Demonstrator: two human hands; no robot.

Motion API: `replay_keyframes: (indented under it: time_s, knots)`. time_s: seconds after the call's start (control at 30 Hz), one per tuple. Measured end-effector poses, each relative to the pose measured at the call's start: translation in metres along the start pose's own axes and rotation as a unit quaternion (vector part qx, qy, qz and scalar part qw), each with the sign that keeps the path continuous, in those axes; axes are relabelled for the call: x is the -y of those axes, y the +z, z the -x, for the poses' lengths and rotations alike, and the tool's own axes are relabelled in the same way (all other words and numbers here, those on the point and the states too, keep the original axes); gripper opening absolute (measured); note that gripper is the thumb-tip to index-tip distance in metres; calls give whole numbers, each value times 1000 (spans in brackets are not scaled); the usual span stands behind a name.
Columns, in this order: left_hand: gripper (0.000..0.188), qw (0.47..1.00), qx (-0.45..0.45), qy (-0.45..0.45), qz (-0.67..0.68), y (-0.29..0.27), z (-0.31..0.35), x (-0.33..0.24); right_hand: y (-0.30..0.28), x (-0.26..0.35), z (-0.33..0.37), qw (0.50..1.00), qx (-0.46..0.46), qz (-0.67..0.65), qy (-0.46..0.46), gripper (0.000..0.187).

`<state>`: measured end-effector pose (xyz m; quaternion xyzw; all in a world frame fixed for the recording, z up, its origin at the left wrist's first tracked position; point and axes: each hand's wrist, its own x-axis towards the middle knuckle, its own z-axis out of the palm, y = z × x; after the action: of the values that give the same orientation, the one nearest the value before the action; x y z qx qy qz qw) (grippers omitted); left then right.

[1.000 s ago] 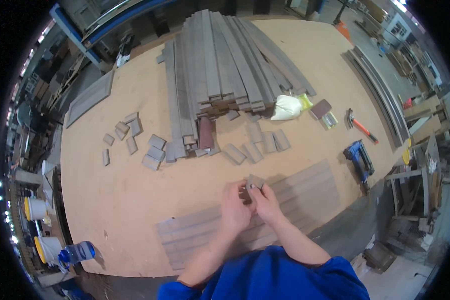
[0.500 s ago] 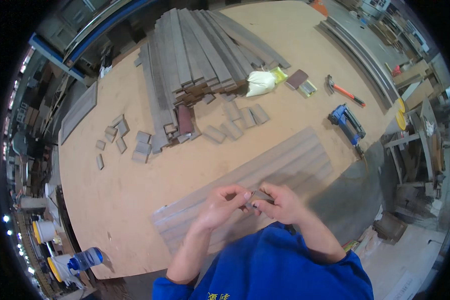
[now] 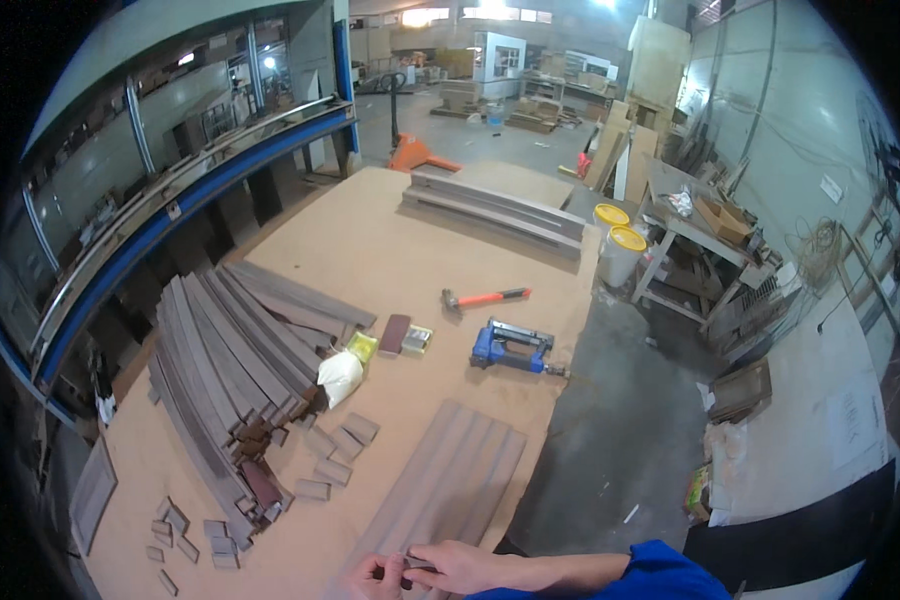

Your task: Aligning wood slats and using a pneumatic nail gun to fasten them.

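Low in the view, my left hand (image 3: pixel 376 578) and my right hand (image 3: pixel 458 567) meet with fingers pinched on a small grey-brown wood block (image 3: pixel 419 564). Fingers cover most of it. Both hands are over a wide grooved grey-brown wood panel (image 3: pixel 450 470) lying on the tan worktable. Several short wood blocks (image 3: pixel 332 472) lie to the left of the panel, and more small offcuts (image 3: pixel 175 515) are scattered farther left. Beyond the panel rests a blue nail gun (image 3: pixel 511 347), with a hammer (image 3: pixel 485 297) with an orange and black handle past it.
A large stack of long wood strips (image 3: pixel 232 350) fills the table's left part. Beside it are a white bag (image 3: pixel 340 378) and a dark red sanding pad (image 3: pixel 395 335). Long grey profiles (image 3: pixel 495 215) lie at the far edge. Yellow-lidded buckets (image 3: pixel 625 255) stand off the right side.
The view has swung up and to the right, so the hands now appear lower and the workshop beyond the table shows. Both hands still hold the small block together.
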<state>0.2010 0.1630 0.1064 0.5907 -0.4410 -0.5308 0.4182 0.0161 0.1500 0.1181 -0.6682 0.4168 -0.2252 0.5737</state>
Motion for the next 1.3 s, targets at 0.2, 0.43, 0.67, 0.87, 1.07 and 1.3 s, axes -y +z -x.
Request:
replay_keyframes:
  time_s: [0.2,0.43,0.67,0.87,1.07,1.3]
  knots:
    - [20,992,103,-76,23,-4,-7,-5,-13,1,2,1000,-13,-14,16,33]
    - [20,975,144,-92,143,-18,-4,15,-11,2,5,999,-37,-33,23,28]
    - [16,992,0,-67,103,-6,-4,17,-4,-9,-9,995,-86,-38,31,28]
    - [29,975,100,-44,194,-12,-7,-12,-19,15,-11,981,-117,-143,53,20]
    - [29,958,148,-88,230,-22,-24,-27,-23,12,-21,972,-69,-205,90,16]
    - [16,983,119,-73,117,-21,-25,-30,-17,12,-16,994,-62,-73,46,21]
